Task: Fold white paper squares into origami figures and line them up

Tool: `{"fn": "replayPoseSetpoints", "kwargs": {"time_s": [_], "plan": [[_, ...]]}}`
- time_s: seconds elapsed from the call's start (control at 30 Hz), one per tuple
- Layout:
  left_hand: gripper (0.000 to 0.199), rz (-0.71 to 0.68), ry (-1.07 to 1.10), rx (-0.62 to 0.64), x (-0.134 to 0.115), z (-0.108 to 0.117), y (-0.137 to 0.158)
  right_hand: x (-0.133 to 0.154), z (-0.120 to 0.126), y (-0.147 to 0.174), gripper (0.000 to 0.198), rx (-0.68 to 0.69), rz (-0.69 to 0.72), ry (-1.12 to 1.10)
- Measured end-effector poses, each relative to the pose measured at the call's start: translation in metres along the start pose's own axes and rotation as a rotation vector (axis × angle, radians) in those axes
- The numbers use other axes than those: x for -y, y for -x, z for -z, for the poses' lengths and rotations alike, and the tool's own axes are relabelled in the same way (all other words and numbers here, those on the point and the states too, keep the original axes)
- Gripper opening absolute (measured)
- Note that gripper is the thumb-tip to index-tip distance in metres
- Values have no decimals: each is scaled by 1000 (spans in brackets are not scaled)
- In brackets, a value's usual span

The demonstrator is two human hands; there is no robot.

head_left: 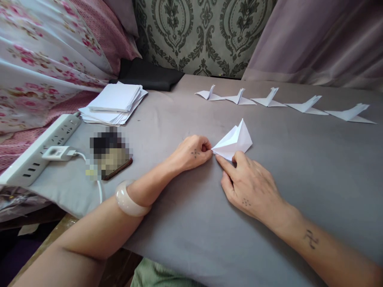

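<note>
A sheet of white paper (231,144), folded into a pointed shape with raised flaps, lies on the grey cloth in front of me. My left hand (194,152) is closed, pinching the paper's narrow left tip between thumb and fingers. On the paper's near edge, my right hand (249,185) presses with the index finger beside that tip. Its other fingers are bent, some tucked against the paper's lower side, where their tips are partly hidden. A pale bangle (127,201) circles my left forearm.
Several folded paper shapes (271,98) stand in a row at the back right. A stack of white paper (115,99) sits at the back left, before a black cloth (149,74). Nearer are a blurred phone (112,155) and a power strip (38,149) with a plugged-in charger (58,153).
</note>
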State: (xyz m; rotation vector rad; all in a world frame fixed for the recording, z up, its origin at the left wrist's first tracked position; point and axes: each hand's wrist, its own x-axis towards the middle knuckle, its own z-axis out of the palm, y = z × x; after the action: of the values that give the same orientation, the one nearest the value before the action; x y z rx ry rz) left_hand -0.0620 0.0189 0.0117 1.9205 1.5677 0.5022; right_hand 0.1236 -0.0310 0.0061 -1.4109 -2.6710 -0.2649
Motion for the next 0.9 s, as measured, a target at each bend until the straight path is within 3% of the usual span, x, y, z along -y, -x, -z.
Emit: {"fn": "replayPoseSetpoints", "kwargs": {"time_s": [0.43,0.7,0.9], "plan": [[19,24,7,21,-1,1,0,0,8,-8,47,120,-48,-109],[23,77,174,18,4,3,-1,5,7,-11,41,76,-33,-66],[28,73,154,1,4,0,-2,5,7,-9,41,84,-37,-57]]}}
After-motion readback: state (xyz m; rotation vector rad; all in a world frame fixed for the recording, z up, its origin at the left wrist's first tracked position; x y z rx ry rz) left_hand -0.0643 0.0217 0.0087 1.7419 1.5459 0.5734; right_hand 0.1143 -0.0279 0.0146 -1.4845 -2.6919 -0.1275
